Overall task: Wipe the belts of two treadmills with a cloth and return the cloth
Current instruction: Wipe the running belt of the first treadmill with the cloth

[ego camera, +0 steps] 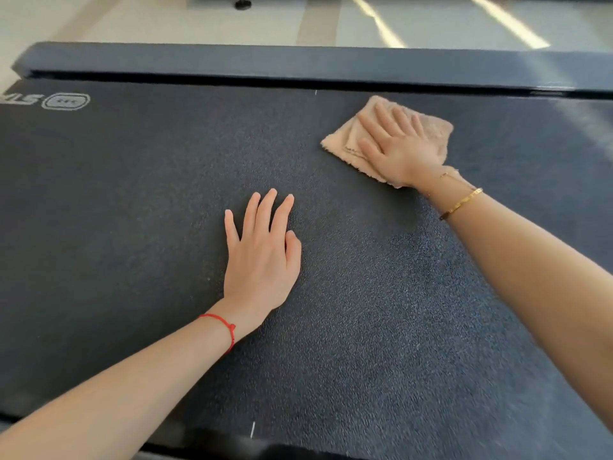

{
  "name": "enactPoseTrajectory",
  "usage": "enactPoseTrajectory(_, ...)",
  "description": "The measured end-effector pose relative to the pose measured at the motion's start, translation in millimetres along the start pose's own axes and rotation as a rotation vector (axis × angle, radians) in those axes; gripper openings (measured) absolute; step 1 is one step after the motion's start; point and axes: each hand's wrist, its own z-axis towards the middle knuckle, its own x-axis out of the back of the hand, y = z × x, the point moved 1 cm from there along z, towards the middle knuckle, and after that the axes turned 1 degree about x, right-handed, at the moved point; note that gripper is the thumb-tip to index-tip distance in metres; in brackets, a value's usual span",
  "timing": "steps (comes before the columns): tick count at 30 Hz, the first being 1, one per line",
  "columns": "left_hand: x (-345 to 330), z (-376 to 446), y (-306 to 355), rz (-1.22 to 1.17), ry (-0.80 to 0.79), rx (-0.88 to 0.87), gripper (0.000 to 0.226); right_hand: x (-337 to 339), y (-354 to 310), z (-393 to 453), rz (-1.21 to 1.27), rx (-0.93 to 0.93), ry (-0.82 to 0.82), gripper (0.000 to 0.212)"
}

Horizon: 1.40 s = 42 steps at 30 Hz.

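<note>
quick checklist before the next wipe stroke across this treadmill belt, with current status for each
1. Cloth lies flat on the belt: ok.
2. Right hand pressed palm-down on the cloth, fingers spread: ok.
3. Left hand braced flat on bare belt, apart from the cloth: ok.
4. Path toward the logo end free of objects: ok.
5. Belt stopped: cannot tell.
6. Strip along the far side rail already wiped: cannot tell.

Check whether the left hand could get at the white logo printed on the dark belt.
Probably yes. The left hand lies flat on the dark textured treadmill belt, holding nothing, and only bare belt shows between it and the white printed logo far to its left.
</note>
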Motion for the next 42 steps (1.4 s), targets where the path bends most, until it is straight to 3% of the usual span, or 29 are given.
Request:
enactPoseTrajectory(4,0,0,0,-0.021,0.011,-0.003,0.057,1,-6,-35,0.007,-0.061,-0.006,0.058)
enactPoseTrajectory(12,-2,0,-1,-0.035,0.033,-0.008,0.056,-15,-47,-195,0.021,0.316,-0.018,0.057)
enactPoseTrajectory(14,-3,-1,-1,-0.037,0.031,-0.009,0.055,-11,-28,-195,-0.004,0.27,-0.012,0.057)
enactPoseTrajectory(19,-2,0,0,-0.03,0.025,0.005,0.053,0,-8,-155,0.03,-0.197,0.02,0.056)
enactPoseTrajectory(21,-1,-1,1,-0.029,0.023,0.007,0.053,-5,-29,-163,0.016,-0.178,0.026,0.057)
enactPoseTrajectory(25,1,-4,2,-0.047,0.033,-0.003,0.053,-21,-81,-223,0.012,0.134,0.022,0.059)
enactPoseTrajectory(28,2,-7,0,-0.045,0.027,-0.009,0.053,-25,-87,-263,-0.003,0.248,-0.012,0.058)
enactPoseTrajectory(30,3,-10,-1,-0.055,0.009,-0.013,0.053,-21,-68,-268,-0.013,0.206,-0.001,0.057)
enactPoseTrajectory(33,3,-18,1,-0.07,-0.022,-0.008,0.054,-8,-40,-248,-0.001,-0.018,0.02,0.057)
enactPoseTrajectory(36,2,-28,7,-0.058,-0.018,-0.004,0.055,-7,-53,-239,0.003,-0.132,0.024,0.057)
enactPoseTrajectory(42,3,-35,7,-0.041,0.012,-0.031,0.057,-27,-103,-291,-0.013,0.232,0.008,0.057)
